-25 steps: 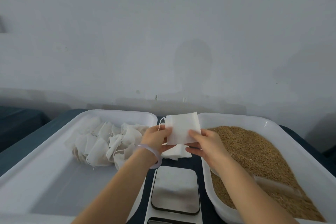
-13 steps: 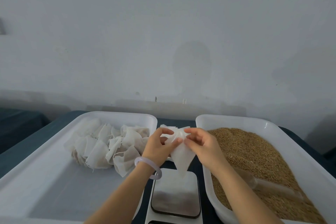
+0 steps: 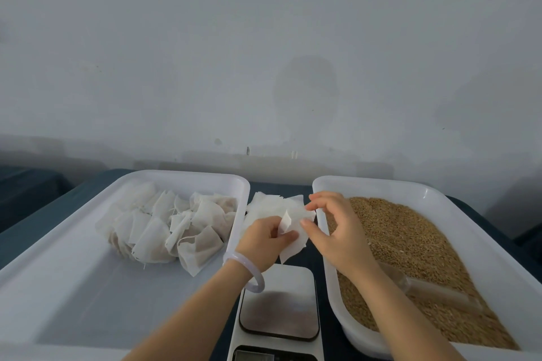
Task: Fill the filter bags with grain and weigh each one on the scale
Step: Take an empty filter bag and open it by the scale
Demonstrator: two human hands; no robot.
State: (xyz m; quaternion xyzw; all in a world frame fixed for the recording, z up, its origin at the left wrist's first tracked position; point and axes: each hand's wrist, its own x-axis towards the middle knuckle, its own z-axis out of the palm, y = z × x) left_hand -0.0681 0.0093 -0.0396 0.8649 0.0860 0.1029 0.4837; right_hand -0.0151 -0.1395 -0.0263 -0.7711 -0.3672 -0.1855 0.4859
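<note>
An empty white filter bag (image 3: pixel 293 239) hangs between the two trays, above the far edge of the scale (image 3: pixel 280 306). My left hand (image 3: pixel 264 243) pinches its top edge between thumb and fingers. My right hand (image 3: pixel 334 228) is at the bag's right side, thumb and forefinger spread around its top corner; whether they grip it is unclear. Brown grain (image 3: pixel 410 255) fills the white tray (image 3: pixel 481 246) on the right, with a clear scoop (image 3: pixel 425 287) lying in it. The scale's steel plate is bare.
A white tray (image 3: pixel 73 272) on the left holds a heap of filled filter bags (image 3: pixel 167 231). A stack of empty bags (image 3: pixel 264 205) lies between the trays behind my hands. A grey wall stands close behind the dark table.
The bag was held up flat by both hands, then lowered and worked at its top edge. Now my right fingers have spread apart at the bag's right corner.
</note>
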